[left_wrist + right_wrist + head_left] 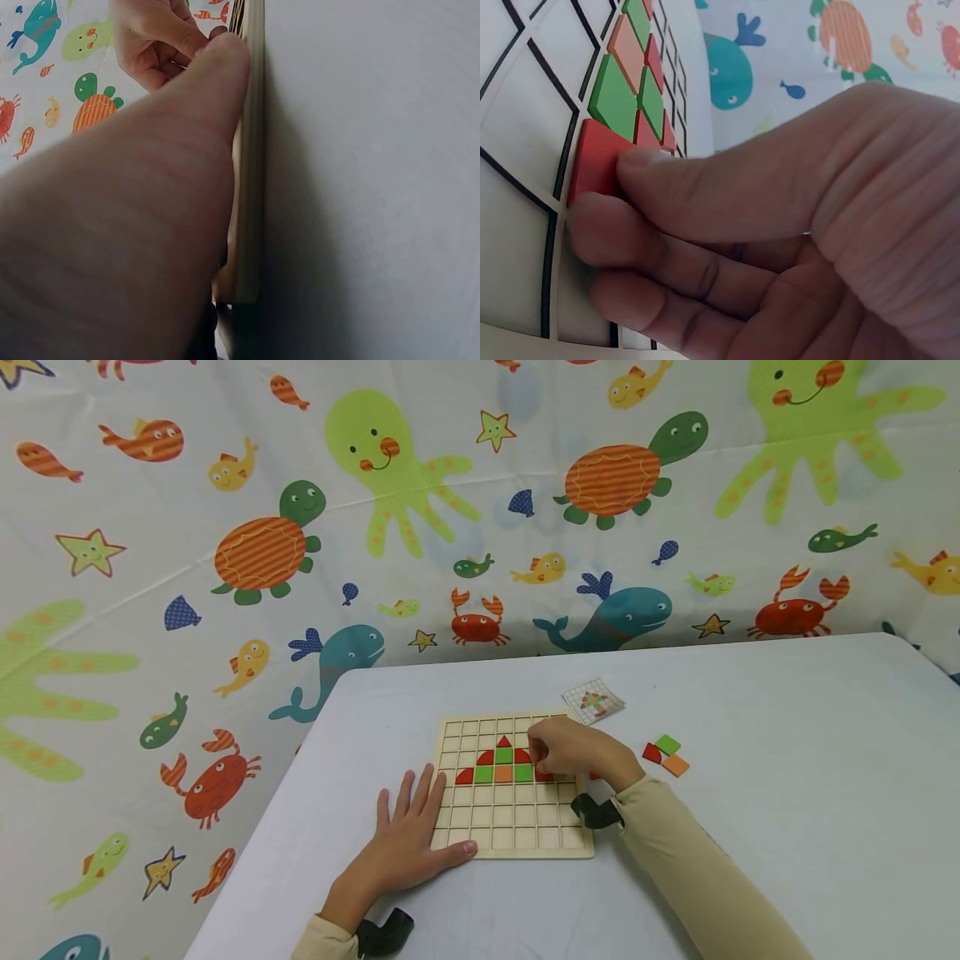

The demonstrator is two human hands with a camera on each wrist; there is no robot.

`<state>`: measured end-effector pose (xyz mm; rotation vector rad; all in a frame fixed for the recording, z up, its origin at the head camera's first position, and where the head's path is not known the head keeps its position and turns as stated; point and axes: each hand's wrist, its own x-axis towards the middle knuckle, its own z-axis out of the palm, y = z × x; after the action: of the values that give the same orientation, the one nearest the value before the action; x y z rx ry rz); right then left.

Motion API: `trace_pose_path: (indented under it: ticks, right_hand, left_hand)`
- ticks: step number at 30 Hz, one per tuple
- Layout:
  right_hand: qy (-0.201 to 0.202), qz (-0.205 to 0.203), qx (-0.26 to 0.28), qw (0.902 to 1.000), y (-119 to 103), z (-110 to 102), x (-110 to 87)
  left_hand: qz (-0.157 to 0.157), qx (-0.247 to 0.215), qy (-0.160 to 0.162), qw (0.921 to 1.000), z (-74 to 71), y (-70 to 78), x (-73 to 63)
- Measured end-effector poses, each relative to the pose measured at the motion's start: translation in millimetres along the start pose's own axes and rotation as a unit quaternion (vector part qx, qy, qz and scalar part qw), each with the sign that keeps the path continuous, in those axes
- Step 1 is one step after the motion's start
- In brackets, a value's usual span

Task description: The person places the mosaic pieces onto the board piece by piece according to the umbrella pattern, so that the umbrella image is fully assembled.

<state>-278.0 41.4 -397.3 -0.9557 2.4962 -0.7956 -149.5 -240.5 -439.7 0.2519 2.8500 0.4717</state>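
A wooden grid board [525, 837] lies on the white table. Tiles on it form a stepped shape: a red triangle [504, 742] on top, green tiles [483, 774] and an orange tile [503, 773] below, red pieces at the sides. My left hand [408, 843] is spread along the board's left edge, its thumb on the front corner. Over the right side of the pattern, my right hand [573, 750] has thumb and curled fingers at a red tile [596, 161], which sits in a grid square beside a green tile [615, 94]. The fingers partly cover that red tile.
Right of the board lie a loose green tile [667, 744], a red piece [652, 752] and an orange tile [676, 765]. A printed pattern card [596, 697] lies behind the board's right corner. A sea-animal cloth [420, 585] hangs behind the table.
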Motion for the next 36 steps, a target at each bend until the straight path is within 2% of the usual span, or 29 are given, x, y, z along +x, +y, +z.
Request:
trace_pose_path:
  ticks: [3,7,21,27,30,36]
  right_hand:
    - [0.001,0.011,0.005,0.9999,-1,-1,-0.6]
    - [0.001,0.006,-0.007,1.0000,-2,-1,-0.6]
    - [0.013,-0.025,-0.093,0.9953,-13,4,-1.2]
    - [0.010,-0.013,-0.062,0.9980,-6,0,-3.2]
    - [0.011,-0.021,-0.051,0.9984,0,-7,-6.4]
    - [0.018,0.018,-0.025,0.9994,9,-24,-16.4]
  left_hand:
    - [-0.002,-0.001,-0.001,1.0000,-0.5,1.2,-0.8]
    - [-0.003,-0.001,0.000,1.0000,-0.5,1.9,-1.3]
    - [-0.003,-0.001,0.001,1.0000,2.8,1.6,-2.3]
    - [-0.003,-0.002,0.002,1.0000,3.7,1.4,-1.8]
    - [-0.003,0.000,0.000,1.0000,3.0,1.3,-0.9]
    - [0.000,-0.001,-0.001,1.0000,2.1,-0.2,-0.4]
